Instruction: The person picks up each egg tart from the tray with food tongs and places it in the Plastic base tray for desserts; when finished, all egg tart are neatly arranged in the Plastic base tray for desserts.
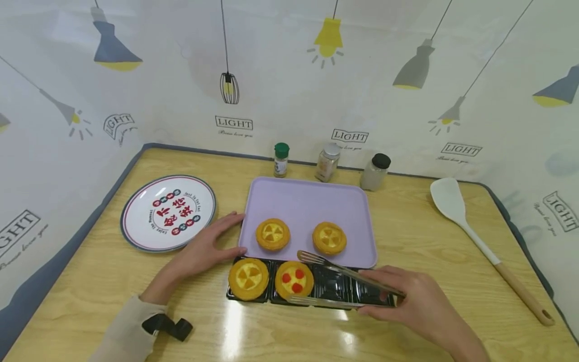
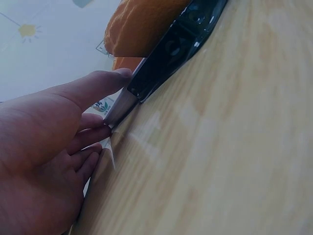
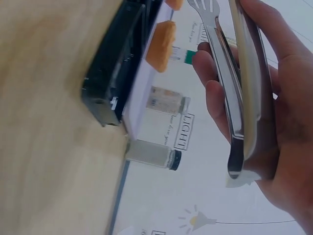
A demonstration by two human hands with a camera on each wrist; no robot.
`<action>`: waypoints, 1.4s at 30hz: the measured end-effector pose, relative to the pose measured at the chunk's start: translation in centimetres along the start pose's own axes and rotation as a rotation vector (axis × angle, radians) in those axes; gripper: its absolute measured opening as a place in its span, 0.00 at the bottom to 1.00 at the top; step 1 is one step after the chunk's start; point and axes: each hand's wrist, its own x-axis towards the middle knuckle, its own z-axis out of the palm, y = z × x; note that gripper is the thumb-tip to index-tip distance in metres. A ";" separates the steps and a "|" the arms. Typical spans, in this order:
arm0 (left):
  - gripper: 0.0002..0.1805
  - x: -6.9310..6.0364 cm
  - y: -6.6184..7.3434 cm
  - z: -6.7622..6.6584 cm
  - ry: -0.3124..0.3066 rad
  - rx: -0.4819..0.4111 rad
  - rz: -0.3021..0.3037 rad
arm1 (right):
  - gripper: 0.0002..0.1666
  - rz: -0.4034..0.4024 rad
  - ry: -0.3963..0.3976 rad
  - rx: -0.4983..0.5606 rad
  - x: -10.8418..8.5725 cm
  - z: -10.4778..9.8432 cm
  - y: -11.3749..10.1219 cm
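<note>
My left hand rests against the left edge of a lilac tray, fingers extended and thumb at its near corner. Two egg tarts, a left one and a right one, sit on the tray. Along its front lies a black compartment box. It holds a tart with triangular pieces and a tart with red dots. My right hand grips metal tongs, spread over the box. Their tips lie behind and in front of the red-dotted tart; contact cannot be told.
A white plate with red lettering stands at the left. Behind the tray are a green-capped jar, a grey-lidded jar and a black-capped jar. A white spatula with a wooden handle lies at the right.
</note>
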 end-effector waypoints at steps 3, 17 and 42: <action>0.44 -0.1 0.1 0.0 -0.004 0.000 -0.015 | 0.32 0.028 0.002 0.009 0.6 -0.7 -0.3; 0.44 0.1 -0.1 0.2 -0.002 -0.017 -0.018 | 0.38 0.148 -0.005 -0.230 6.7 -0.6 -1.5; 0.44 0.0 -0.2 0.1 0.017 0.009 0.009 | 0.37 0.135 -0.086 -0.253 9.2 2.6 -1.5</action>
